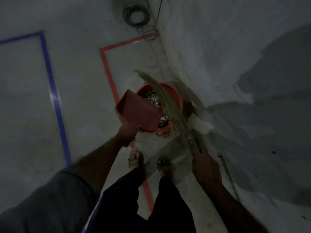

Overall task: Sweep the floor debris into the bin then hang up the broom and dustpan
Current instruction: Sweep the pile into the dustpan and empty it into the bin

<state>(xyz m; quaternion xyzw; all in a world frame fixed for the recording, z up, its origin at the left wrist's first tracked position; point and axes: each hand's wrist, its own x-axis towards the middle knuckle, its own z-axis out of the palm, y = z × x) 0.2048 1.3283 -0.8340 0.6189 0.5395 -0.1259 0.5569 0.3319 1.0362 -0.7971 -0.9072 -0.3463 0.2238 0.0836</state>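
My left hand [128,134] grips the handle of a red dustpan [138,111], which is tipped up over the near left side of an orange bin [175,95]. The bin stands on the floor by the wall and holds mixed pale debris [152,96]. A straw broom [165,102] is held in my right hand [202,158]; its bristles reach forward across the top of the bin. The dustpan's underside faces me, so its inside is hidden.
Red tape [107,68] and blue tape [50,78] mark rectangles on the grey concrete floor. A coil of cable [136,15] lies at the far wall corner. The pale wall [244,64] rises on the right. My sandalled feet [134,158] stand just short of the bin.
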